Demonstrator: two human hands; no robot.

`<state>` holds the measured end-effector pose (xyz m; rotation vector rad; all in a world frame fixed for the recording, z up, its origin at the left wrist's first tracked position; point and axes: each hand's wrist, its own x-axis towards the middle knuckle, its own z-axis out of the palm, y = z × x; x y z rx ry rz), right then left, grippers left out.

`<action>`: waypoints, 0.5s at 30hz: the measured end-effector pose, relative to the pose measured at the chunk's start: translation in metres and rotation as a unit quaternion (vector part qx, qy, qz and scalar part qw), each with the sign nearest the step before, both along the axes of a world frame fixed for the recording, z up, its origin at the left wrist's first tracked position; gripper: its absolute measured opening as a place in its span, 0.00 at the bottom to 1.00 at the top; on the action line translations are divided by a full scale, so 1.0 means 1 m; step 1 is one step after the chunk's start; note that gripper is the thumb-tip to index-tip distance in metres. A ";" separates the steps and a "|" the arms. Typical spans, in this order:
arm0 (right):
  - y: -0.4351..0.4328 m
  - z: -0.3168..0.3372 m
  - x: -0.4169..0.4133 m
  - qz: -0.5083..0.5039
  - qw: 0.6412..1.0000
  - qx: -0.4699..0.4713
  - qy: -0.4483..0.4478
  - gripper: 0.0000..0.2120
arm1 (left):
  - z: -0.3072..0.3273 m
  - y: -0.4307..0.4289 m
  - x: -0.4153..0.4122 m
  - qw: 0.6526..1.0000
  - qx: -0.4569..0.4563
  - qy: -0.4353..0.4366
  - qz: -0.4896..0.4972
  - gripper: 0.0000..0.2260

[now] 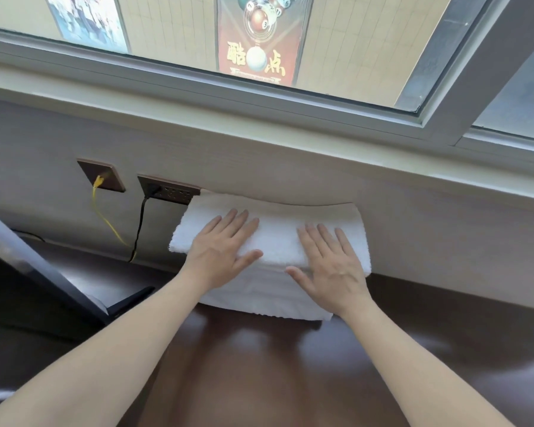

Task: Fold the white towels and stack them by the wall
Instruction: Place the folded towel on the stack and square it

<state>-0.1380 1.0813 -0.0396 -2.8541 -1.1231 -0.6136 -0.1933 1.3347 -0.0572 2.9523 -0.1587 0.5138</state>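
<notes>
White and folded, the towel [275, 238] lay on top of the stack [259, 298] in the head view. Its far edge touched the wall [413, 223] and its long axis ran left to right along it. The left hand [221, 251] and right hand [333, 265] pressed flat on it, fingers straight and spread, grasping nothing, both equally near. The stack stood on the dark desk [259, 365].

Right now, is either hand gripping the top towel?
No: the left hand and the right hand both lie flat on the top towel with fingers straight, pressing it onto the stack.
</notes>
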 end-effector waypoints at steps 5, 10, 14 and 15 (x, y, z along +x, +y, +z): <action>-0.007 -0.013 0.012 0.059 0.997 -0.040 -0.022 0.31 | -0.003 -0.011 0.003 0.994 0.056 -0.037 -0.083 0.32; -0.035 -0.011 0.031 0.108 0.990 -0.043 -0.081 0.27 | -0.011 0.010 0.001 0.992 0.076 -0.046 -0.086 0.31; -0.037 -0.010 0.030 0.109 0.992 -0.014 -0.060 0.26 | -0.006 0.026 -0.004 0.994 0.075 -0.031 -0.069 0.30; -0.034 -0.009 0.027 0.101 0.994 -0.005 -0.051 0.27 | -0.005 0.026 -0.005 0.995 0.068 -0.029 -0.061 0.31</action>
